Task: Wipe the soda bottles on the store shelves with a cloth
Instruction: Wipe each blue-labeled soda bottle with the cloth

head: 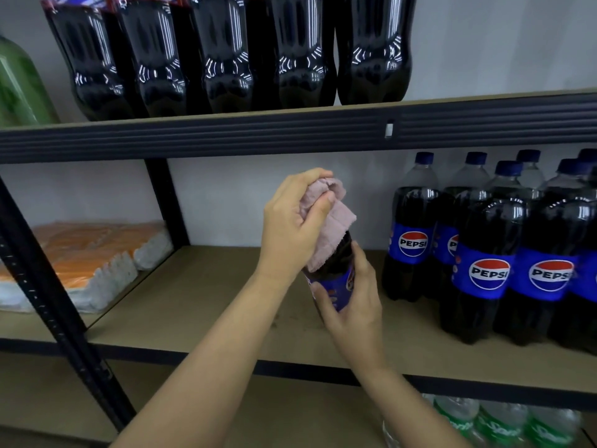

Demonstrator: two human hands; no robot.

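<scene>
A dark Pepsi bottle with a blue label is lifted above the middle shelf board. My right hand grips its lower body around the label. My left hand holds a pink cloth bunched over the bottle's top, so the cap and neck are hidden. Several more Pepsi bottles with blue caps stand together at the right of the same shelf.
A row of dark cola bottles and a green bottle stand on the upper shelf. A black upright post rises at left, with orange-and-white packs behind it. Green-labelled bottles sit on the shelf below.
</scene>
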